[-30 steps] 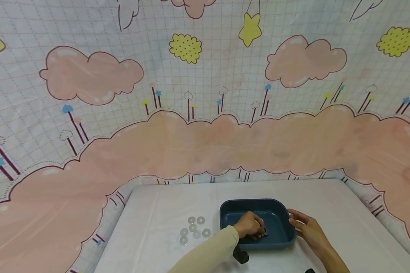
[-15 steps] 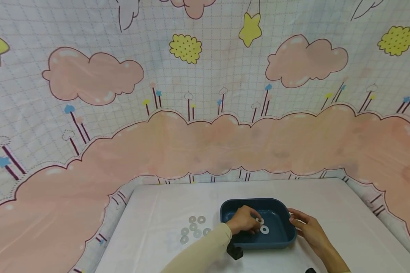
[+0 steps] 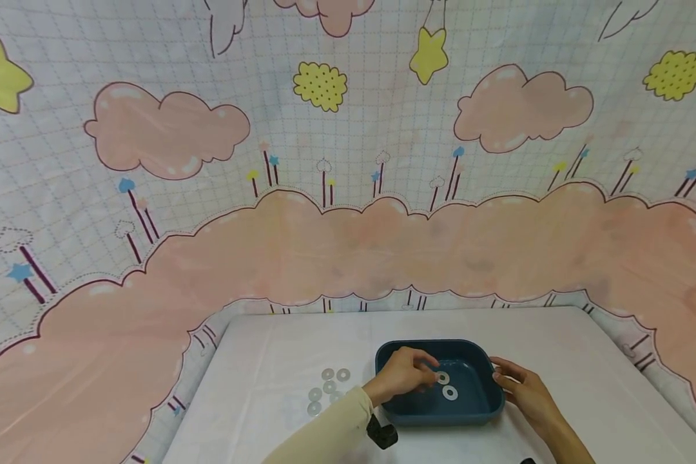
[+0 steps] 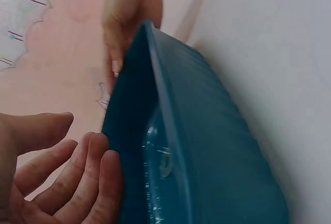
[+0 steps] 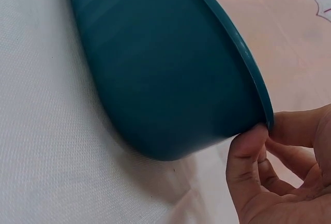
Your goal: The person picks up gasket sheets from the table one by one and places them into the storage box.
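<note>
A dark blue rectangular plastic basin (image 3: 475, 415) stands on the white table. Two flat silvery washers (image 3: 450, 398) lie apart on its floor, one of them also visible in the left wrist view. My left hand (image 3: 406, 372) hovers over the basin's left part, fingers loosely extended; in the left wrist view nothing shows between its fingers (image 4: 106, 182). With thumb and fingers, my right hand (image 3: 524, 390) pinches the rim at the basin's right end, seen close up in the right wrist view. Left of the basin, several washers (image 3: 343, 379) lie on the table, some hidden by the left sleeve.
The white-covered table (image 3: 267, 348) runs back to a patterned cloth (image 3: 383, 251) hanging behind. A black wrist strap piece (image 3: 383, 433) sits under the left sleeve (image 3: 325, 428), close to the basin's front left corner.
My left hand has drawn back leftward from the basin's middle, its fingers loosening. Two washers now show on the basin floor. The right hand keeps its place on the rim.
</note>
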Action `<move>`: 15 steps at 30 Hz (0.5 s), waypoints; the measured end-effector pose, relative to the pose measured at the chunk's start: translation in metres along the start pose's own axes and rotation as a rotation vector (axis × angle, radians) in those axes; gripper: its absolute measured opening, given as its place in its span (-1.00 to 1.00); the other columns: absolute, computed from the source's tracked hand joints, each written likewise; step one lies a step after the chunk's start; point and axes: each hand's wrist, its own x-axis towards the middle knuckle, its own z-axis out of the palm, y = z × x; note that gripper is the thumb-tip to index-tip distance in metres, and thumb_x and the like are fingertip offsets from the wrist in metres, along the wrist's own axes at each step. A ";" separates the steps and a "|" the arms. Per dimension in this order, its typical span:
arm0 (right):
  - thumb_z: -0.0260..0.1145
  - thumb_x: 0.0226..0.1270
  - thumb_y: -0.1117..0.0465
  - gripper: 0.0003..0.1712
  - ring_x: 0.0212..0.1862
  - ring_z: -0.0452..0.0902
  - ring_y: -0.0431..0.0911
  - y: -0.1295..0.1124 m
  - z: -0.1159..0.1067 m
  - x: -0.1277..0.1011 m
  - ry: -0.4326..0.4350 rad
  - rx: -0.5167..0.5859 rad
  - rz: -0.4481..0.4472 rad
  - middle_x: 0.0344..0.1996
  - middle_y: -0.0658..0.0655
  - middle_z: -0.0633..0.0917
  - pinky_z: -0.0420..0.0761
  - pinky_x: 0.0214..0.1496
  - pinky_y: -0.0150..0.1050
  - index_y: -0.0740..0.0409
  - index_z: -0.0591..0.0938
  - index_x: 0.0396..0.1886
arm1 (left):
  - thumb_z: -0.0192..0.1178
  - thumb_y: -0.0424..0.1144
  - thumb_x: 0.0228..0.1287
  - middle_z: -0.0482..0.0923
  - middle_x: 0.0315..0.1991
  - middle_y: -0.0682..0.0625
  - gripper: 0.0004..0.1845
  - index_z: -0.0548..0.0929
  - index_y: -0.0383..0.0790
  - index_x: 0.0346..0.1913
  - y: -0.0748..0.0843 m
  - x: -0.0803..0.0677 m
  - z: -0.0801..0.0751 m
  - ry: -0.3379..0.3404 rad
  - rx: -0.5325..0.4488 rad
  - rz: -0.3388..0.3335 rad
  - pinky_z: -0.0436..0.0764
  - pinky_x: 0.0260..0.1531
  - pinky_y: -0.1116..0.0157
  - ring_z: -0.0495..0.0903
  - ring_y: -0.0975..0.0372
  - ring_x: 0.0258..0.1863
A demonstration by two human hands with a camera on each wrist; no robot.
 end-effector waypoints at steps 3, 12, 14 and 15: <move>0.20 0.45 0.17 -0.40 0.03 0.48 -0.14 0.000 0.001 -0.001 0.003 -0.001 0.003 0.03 0.11 0.52 0.64 0.01 -0.31 0.21 0.35 0.43 | 0.35 -0.30 0.21 0.74 -0.39 -0.01 -0.76 0.71 -0.22 -0.05 0.003 -0.008 -0.007 -0.004 0.004 0.025 0.73 -0.43 0.24 0.73 0.11 -0.39; 0.19 0.46 0.18 -0.41 0.06 0.48 -0.14 0.001 0.000 0.000 0.001 -0.004 0.003 0.10 0.15 0.50 0.64 0.03 -0.29 0.19 0.36 0.43 | 0.32 -0.25 0.25 0.72 -0.33 0.07 -0.76 0.71 -0.11 -0.02 0.015 -0.032 -0.024 -0.010 -0.033 0.077 0.74 -0.35 0.24 0.74 0.03 -0.24; 0.20 0.46 0.17 -0.41 0.05 0.48 -0.14 0.002 0.001 0.000 -0.001 -0.001 0.003 0.10 0.15 0.50 0.64 0.02 -0.30 0.19 0.36 0.43 | 0.30 -0.26 0.27 0.71 -0.31 0.06 -0.74 0.69 -0.13 0.01 0.017 -0.037 -0.029 0.000 -0.044 0.099 0.73 -0.34 0.28 0.74 0.06 -0.23; 0.20 0.46 0.17 -0.41 0.05 0.48 -0.14 0.002 0.001 0.000 -0.002 0.001 0.003 0.09 0.15 0.49 0.64 0.01 -0.31 0.19 0.36 0.43 | 0.29 -0.27 0.27 0.72 -0.30 0.05 -0.74 0.69 -0.14 0.02 0.018 -0.040 -0.031 0.009 -0.045 0.111 0.73 -0.34 0.30 0.74 0.10 -0.24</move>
